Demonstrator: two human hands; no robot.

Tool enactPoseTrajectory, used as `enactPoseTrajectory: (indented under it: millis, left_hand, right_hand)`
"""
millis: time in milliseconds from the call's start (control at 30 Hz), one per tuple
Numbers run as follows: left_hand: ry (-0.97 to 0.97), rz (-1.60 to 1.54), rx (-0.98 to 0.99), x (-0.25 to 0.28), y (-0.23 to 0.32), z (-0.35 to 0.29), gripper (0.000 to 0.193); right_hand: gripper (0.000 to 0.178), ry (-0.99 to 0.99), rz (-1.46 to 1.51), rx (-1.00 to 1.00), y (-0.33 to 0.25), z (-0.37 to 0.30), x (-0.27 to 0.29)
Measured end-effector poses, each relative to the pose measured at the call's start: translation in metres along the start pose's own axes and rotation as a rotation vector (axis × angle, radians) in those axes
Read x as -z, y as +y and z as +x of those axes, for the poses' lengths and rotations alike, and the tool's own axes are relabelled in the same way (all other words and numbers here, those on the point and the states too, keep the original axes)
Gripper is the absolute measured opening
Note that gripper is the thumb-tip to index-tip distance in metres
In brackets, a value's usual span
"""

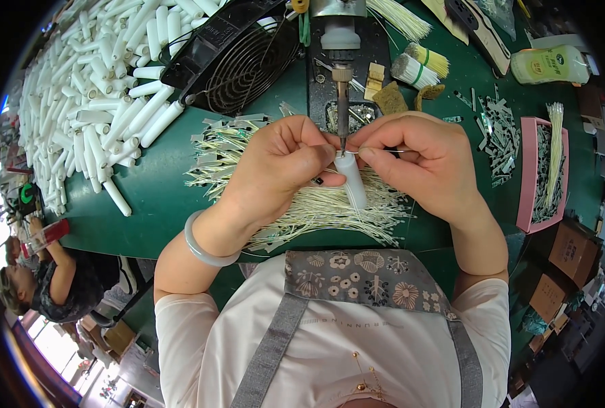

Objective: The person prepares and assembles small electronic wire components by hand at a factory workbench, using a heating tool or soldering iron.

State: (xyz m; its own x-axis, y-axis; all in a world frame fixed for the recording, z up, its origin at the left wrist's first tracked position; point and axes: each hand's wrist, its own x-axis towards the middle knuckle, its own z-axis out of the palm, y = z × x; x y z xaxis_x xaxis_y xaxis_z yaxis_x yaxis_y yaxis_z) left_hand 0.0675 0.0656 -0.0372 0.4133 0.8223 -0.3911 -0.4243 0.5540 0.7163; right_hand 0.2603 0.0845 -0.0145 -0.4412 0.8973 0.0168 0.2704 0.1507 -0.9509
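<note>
Here left hand [282,163] grips white tube [351,178]; right hand [428,160] pinches thin wire [391,151].

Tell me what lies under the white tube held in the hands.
Under the white tube lies a spread of pale yellow wires on the green table. The left hand and right hand cover part of the spread.
</note>
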Motion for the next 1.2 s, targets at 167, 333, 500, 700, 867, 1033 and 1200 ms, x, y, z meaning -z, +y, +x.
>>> enactPoseTrajectory:
  millis: [167, 333, 500, 700, 867, 1033, 1200]
  left_hand:
    - [0.025, 0.025, -0.015, -0.003, 0.001, -0.002, 0.003]
    - [0.034, 0.034, -0.030, -0.003, 0.001, -0.004, 0.003]
    - [0.033, 0.050, 0.001, -0.005, 0.001, -0.002, 0.005]
    - [0.028, 0.135, -0.058, -0.006, -0.003, -0.007, 0.008]
    - [-0.015, 0.124, -0.060, -0.008, -0.003, -0.010, 0.007]
    - [0.013, 0.020, -0.062, -0.008, -0.004, -0.008, 0.007]
    - [-0.008, 0.033, -0.040, -0.002, -0.004, -0.004, 0.006]
  right_hand:
    - [0.007, 0.013, 0.013, 0.064, 0.002, 0.000, -0.001]
    - [0.007, 0.017, -0.021, 0.082, 0.002, 0.001, -0.002]
    - [0.007, 0.082, -0.013, 0.051, 0.004, -0.004, -0.002]
    - [0.008, 0.053, -0.087, 0.070, -0.004, -0.017, 0.003]
    - [0.009, 0.111, -0.065, 0.155, -0.003, -0.023, -0.007]
    - [0.009, 0.094, -0.117, 0.218, -0.002, -0.014, -0.009]
    - [0.008, 0.055, -0.161, 0.165, -0.002, -0.008, -0.006]
